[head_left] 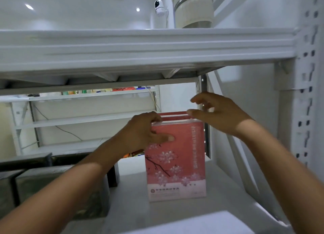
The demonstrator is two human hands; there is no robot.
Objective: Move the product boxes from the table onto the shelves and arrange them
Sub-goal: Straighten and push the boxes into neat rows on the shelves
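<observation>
A pink product box [177, 167] with white blossom print stands upright on the white shelf board [136, 211], near the shelf's right end. Behind it stand further red boxes [173, 116], of which only the top edges show. My left hand [145, 130] grips the front box's top left corner, thumb across its face and fingers curled over the top edge. My right hand [215, 111] hovers just above the top right corner with fingers spread and relaxed, its thumb close to the top edge; it holds nothing.
The upper shelf board [140, 48] hangs low overhead. A white perforated upright [306, 93] and a diagonal brace [238, 151] close the right side. Dark boxes [52, 184] sit at the left. A security camera [159, 7] and a wrapped pipe [193, 7] are above.
</observation>
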